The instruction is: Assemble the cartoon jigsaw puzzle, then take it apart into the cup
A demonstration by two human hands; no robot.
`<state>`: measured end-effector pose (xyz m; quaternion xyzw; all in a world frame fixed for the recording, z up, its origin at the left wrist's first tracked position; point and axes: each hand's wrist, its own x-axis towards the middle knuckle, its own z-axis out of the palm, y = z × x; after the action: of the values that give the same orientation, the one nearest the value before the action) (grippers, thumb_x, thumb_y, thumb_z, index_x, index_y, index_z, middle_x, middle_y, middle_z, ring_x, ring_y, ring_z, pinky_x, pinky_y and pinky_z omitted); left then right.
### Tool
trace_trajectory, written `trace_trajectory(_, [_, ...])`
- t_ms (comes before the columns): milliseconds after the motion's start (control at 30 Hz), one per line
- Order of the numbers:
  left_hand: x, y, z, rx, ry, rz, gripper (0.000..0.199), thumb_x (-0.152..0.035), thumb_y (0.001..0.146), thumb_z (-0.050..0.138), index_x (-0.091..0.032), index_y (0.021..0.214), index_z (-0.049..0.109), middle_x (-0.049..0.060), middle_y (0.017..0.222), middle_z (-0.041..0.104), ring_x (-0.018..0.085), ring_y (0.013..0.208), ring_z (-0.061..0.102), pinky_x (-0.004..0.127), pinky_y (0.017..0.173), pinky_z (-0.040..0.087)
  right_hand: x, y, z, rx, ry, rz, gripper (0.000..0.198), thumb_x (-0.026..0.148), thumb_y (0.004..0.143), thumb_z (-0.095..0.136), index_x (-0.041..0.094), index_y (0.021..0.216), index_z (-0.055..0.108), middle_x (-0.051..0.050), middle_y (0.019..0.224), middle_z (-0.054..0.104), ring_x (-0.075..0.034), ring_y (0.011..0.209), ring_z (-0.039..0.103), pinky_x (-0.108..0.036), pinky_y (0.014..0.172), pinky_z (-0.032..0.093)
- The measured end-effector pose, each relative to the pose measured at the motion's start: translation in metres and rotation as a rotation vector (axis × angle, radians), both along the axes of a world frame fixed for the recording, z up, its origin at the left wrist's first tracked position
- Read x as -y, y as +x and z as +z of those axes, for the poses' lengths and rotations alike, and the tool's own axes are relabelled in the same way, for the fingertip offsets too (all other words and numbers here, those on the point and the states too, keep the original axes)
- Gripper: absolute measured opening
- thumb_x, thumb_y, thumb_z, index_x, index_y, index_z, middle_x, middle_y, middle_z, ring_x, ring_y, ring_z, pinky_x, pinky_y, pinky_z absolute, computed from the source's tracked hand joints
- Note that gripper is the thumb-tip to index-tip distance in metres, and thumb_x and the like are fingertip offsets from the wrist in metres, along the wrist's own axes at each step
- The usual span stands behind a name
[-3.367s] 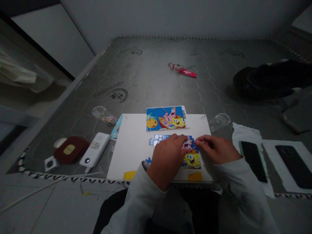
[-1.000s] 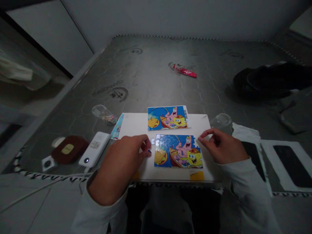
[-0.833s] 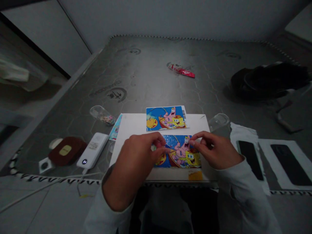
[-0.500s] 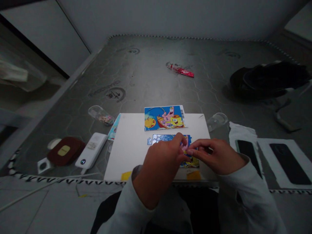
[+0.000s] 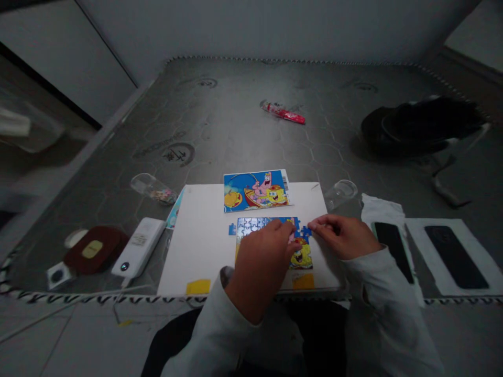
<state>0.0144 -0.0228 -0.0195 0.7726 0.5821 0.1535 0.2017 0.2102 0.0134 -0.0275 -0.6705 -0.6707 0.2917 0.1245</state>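
Observation:
A partly assembled cartoon jigsaw puzzle lies on a white board. My left hand covers its middle, fingers curled and the thumb near the forefinger. Some pink shows between those fingertips; whether it is a loose piece or the puzzle beneath, I cannot tell. At the puzzle's right edge, my right hand pinches a blue puzzle piece between thumb and forefinger. One blue piece sticks out at the puzzle's left side. Just behind the puzzle lies the reference picture card, showing the same cartoon scene.
The white board rests on a grey-covered table. Clear plastic cups lie at both sides, the left one holding small pieces. A power bank and brown case sit left, phones right, a red packet farther back.
My right hand has moved away from my left fingertips to the puzzle's right edge, where a blue piece now shows at its fingers. My left hand stays over the puzzle. The view has shifted slightly.

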Motion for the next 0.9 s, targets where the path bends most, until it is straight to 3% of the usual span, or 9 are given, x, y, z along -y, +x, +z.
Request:
trace_trajectory(167, [0.0,0.0027,-0.0032,-0.052,0.015,-0.005,0.024,-0.039,0.091,0.062,-0.027,0.111,0.066,0.002,0.098,0.07,0.02,0.08,0.067,0.031,0.061,0.048,0.0026,-0.0055,-0.0029,-0.044,0.044,-0.044,0.04,0.055,0.085,0.053,0.021,0.087,0.075,0.0,0.059,0.062,-0.016,0.057,0.056,-0.029,0.055,0.034])
trace_trajectory(367, [-0.0011,0.0012,-0.0013,-0.031,0.033,0.016,0.026,-0.041,0.092,0.06,-0.027,0.113,0.067,0.002,0.1,0.07,0.02,0.081,0.067,0.031,0.063,0.049,0.0004,-0.008,0.0002,-0.094,0.129,-0.031,0.029,0.046,0.088,0.052,0.021,0.087,0.067,-0.002,0.076,0.069,-0.016,0.064,0.059,-0.029,0.061,0.04])
trace_trajectory(600, [-0.0005,-0.0007,0.0033,-0.095,0.017,0.057,0.03,-0.044,0.092,0.058,-0.025,0.113,0.067,0.002,0.102,0.07,0.021,0.078,0.067,0.031,0.058,0.046,-0.0029,-0.0098,-0.0023,-0.249,0.052,-0.023,0.026,0.043,0.09,0.045,0.02,0.092,0.057,-0.004,0.072,0.068,-0.018,0.068,0.064,-0.032,0.068,0.047])
trace_trajectory(767, [0.0004,-0.0016,0.0017,-0.095,0.028,0.027,0.027,-0.042,0.093,0.057,-0.028,0.114,0.066,0.001,0.101,0.07,0.02,0.077,0.067,0.03,0.057,0.045,-0.0044,-0.0062,-0.0048,-0.215,0.063,0.042,0.028,0.04,0.089,0.048,0.019,0.1,0.062,-0.007,0.087,0.072,-0.019,0.081,0.067,-0.031,0.072,0.049])
trace_trajectory(900, [-0.0012,0.0006,-0.0013,-0.104,0.013,-0.011,0.027,-0.042,0.095,0.055,-0.029,0.116,0.066,0.001,0.1,0.068,0.02,0.08,0.067,0.03,0.058,0.045,-0.0042,-0.0052,-0.0044,-0.15,0.079,0.097,0.032,0.043,0.088,0.05,0.02,0.096,0.069,-0.006,0.084,0.073,-0.017,0.069,0.063,-0.029,0.063,0.046])
